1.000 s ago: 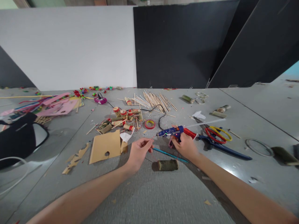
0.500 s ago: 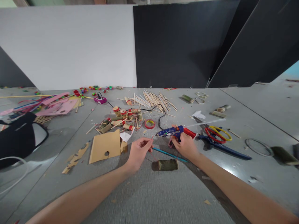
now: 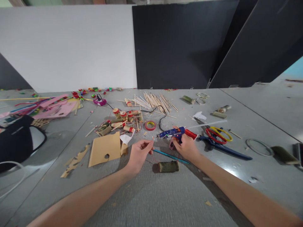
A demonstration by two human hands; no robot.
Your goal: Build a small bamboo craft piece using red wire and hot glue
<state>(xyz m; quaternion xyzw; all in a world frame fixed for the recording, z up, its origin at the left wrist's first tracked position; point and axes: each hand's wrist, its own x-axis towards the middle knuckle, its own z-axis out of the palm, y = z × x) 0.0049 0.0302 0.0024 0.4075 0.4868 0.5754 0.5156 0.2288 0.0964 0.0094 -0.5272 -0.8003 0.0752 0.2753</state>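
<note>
Wrapped round the handle of a blue hot glue gun (image 3: 171,133), my right hand (image 3: 188,147) is closed, and the gun's nozzle points left. My left hand (image 3: 139,155) pinches the end of a thin red string, its pale tip close to the nozzle; whether they touch I cannot tell. Below the hands lies a short green bamboo tube (image 3: 169,166), with red string near it. A blue pencil-like stick (image 3: 170,155) slants between the hands, one end beside my left fingertips. A spool of red string (image 3: 190,134) lies just behind the gun.
Red-handled scissors (image 3: 216,135) and dark blue pliers-like cutters (image 3: 227,151) lie right. Red tape (image 3: 150,125), bamboo pieces (image 3: 123,115) and wooden sticks (image 3: 156,102) lie beyond the hands. Cardboard (image 3: 105,149) is left. The gun's black cord (image 3: 161,119) runs to a purple socket (image 3: 99,101).
The whole view has shifted slightly, so things appear a little further left. Both hands keep the same pose, with the glue gun and string held in place.
</note>
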